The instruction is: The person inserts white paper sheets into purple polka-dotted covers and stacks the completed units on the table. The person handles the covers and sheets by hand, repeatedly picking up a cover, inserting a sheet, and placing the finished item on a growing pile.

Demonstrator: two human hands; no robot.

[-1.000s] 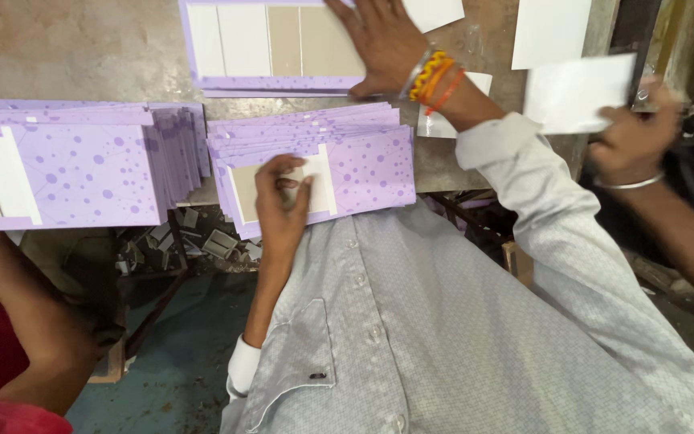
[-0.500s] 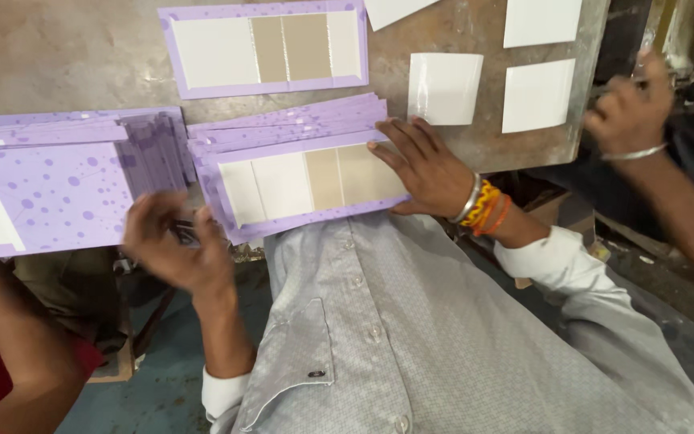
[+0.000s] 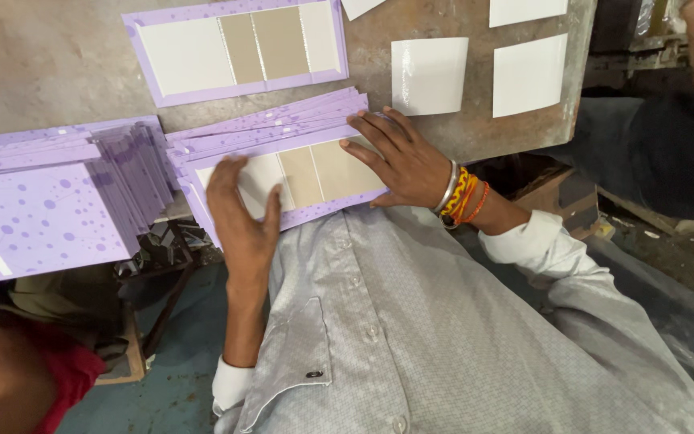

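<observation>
Both hands lie flat on the top card of a stack at centre frame. The left hand (image 3: 242, 213) presses with fingers spread and palm down on the card's left part, and the right hand (image 3: 399, 161), its fingers also extended and gripping nothing, rests on the card's right end. That card, a lilac rectangular card with white and beige panels (image 3: 303, 178), sits at the near edge of the worn grey-brown surface (image 3: 50, 68), overhanging slightly toward the person's grey patterned shirt (image 3: 411, 337). Beneath it, a fanned stack of lilac cards (image 3: 275, 124) spreads toward the upper right. A metal bangle and orange and yellow thread bands (image 3: 459, 193) circle the right wrist.

In the upper centre of the frame a second lilac panelled card (image 3: 234, 50) lies alone, apart from the stack. To its right lie loose white square sheets (image 3: 429, 76), well apart from the hands. At left frame, a large pile of lilac dotted cards (image 3: 50, 205) sits just beside the stack. Another person's red sleeve (image 3: 74, 374) shows at lower left, and another person's dark-sleeved arm (image 3: 668, 153) at upper right.
</observation>
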